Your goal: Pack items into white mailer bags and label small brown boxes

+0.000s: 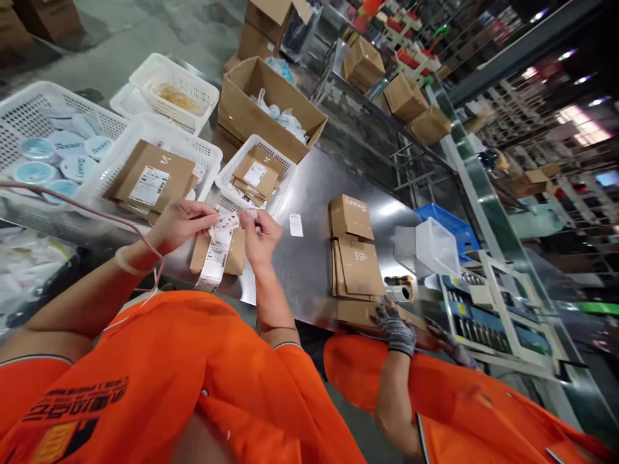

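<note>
Between my two hands stretches a printed label strip (pixel 217 252), white with black text and barcodes. My left hand (pixel 186 222) pinches its upper left side, and my right hand (pixel 260 235) grips the upper right end with curled fingers. The strip's lower part hangs down in front of a small brown cardboard box (pixel 235 252) on the metal table (pixel 309 277). Just beyond my hands stands a white basket (pixel 285 187) with flat labelled cartons (pixel 256 171). A small white card (pixel 296 225) lies right of my right hand.
Larger white baskets (pixel 210 154) hold cartons and round blue-lidded tubs (pixel 36 173) at left. An open cardboard box (pixel 309 122) stands behind. At right, a co-worker's gloved hands (pixel 396 328) touch a carton near stacked cartons (pixel 358 264) and a tape dispenser (pixel 401 290). A cord (pixel 72 205) crosses my left wrist.
</note>
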Available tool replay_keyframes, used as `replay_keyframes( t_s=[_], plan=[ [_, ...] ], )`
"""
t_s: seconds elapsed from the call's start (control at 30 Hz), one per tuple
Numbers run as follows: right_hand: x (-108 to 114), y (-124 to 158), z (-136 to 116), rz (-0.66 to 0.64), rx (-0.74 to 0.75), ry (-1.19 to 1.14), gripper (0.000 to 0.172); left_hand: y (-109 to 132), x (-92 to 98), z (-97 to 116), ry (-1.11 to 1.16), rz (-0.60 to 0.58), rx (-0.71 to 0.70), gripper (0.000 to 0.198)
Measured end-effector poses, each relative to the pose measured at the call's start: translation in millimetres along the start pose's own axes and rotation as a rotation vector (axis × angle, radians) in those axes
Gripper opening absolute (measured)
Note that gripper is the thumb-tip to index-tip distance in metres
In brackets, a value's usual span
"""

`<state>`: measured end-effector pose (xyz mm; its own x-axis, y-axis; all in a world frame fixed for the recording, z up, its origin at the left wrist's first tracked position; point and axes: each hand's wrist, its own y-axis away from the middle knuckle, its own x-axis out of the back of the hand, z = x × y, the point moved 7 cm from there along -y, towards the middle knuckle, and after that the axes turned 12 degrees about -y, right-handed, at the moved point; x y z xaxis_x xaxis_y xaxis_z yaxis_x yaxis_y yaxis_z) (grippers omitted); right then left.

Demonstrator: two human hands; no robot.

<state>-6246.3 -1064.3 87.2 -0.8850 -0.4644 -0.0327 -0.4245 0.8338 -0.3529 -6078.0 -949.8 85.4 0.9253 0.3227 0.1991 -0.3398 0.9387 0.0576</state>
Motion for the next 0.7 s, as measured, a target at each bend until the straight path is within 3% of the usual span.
replay_keyframes(
  t_s=[0.2,0.33,0.4,0.47,0.5,0.6,0.7],
  plan=[
    [-17,-6,26,-0.064,-0.22,-0.217,0.036,3,-6.5,-11,0.171,-0.107,0.104,0.054],
    [-29,-6,40,-0.15,-0.314,-0.343,0.034,5,-3.8,-10,0.245,-0.103,0.107,0.056],
    [-24,-8,32,-0.129,-0.243,-0.292,0.039,7,1.3,-7,0.211,-0.079,0.092,0.053],
    [-12,-10,10,-0.074,-0.038,-0.137,0.044,10,7.3,-3,0.137,-0.05,0.065,0.047],
    [-10,-9,-4,-0.08,0.089,-0.039,0.037,11,9.9,0,0.101,-0.04,0.05,0.044],
    [-22,-4,-31,-0.28,0.35,0.171,0.008,15,12.8,8,0.042,-0.047,0.001,0.039],
    [-38,-3,-25,-0.433,0.32,0.226,0.006,17,13.1,11,0.06,-0.056,-0.023,0.04]
  ],
)
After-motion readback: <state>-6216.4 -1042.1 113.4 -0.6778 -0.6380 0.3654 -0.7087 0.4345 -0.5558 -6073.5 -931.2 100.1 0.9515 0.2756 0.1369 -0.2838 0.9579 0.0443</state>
